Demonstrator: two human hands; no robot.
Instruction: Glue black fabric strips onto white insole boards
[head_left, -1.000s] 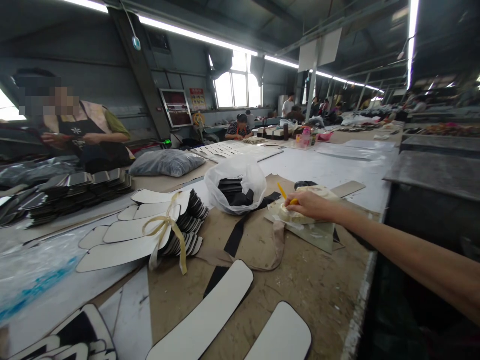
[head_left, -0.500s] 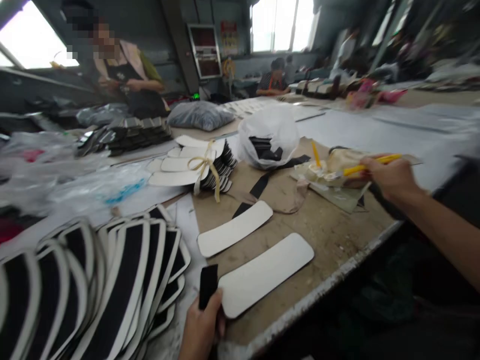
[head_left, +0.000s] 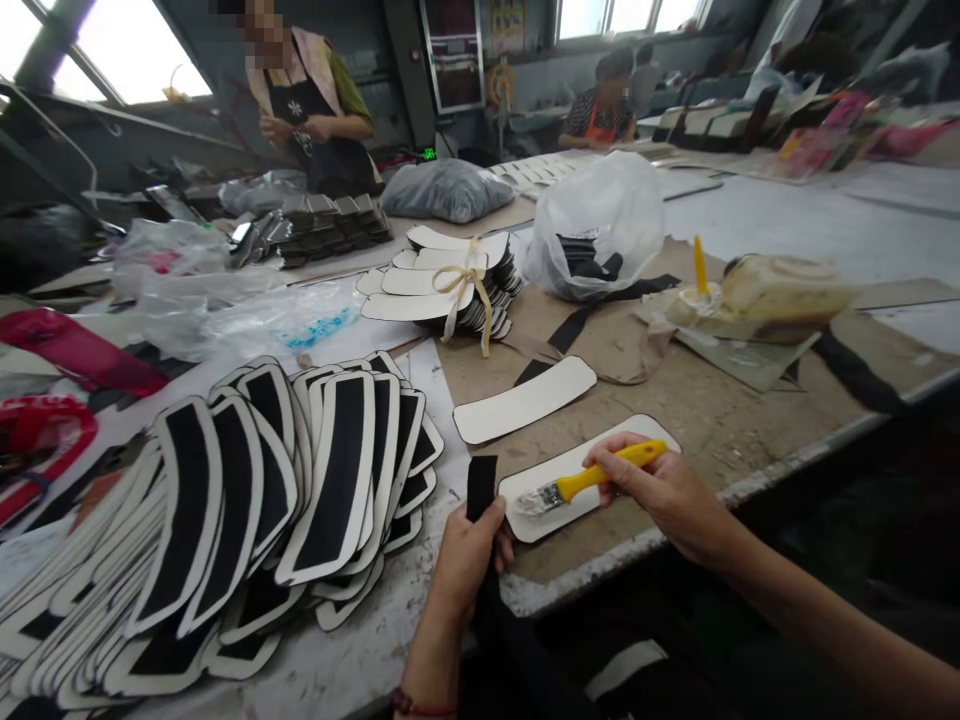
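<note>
My right hand (head_left: 660, 490) is closed round the yellow handle of a paintbrush (head_left: 577, 482). Its white-coated bristles touch the left part of a curved white piece (head_left: 615, 450) lying on brown board. My left hand (head_left: 471, 555) pinches a black strip (head_left: 482, 484) beside the left end of that piece, fingertips at its edge. A second white piece (head_left: 525, 402) lies just behind, with a black strip partly beneath it. Left of my left hand spreads a large pile of white pieces with black centres (head_left: 337, 480).
A tied bundle of white pieces (head_left: 435, 282) and a plastic bag with black strips (head_left: 600, 230) stand farther back. At right is a glue-smeared container (head_left: 780, 290) with another yellow handle (head_left: 700, 265) upright beside it. A co-worker (head_left: 311, 110) stands across the table.
My right hand has brought the paintbrush from the container at right onto the nearer white piece. My left hand still grips the black strip. The view has shifted.
</note>
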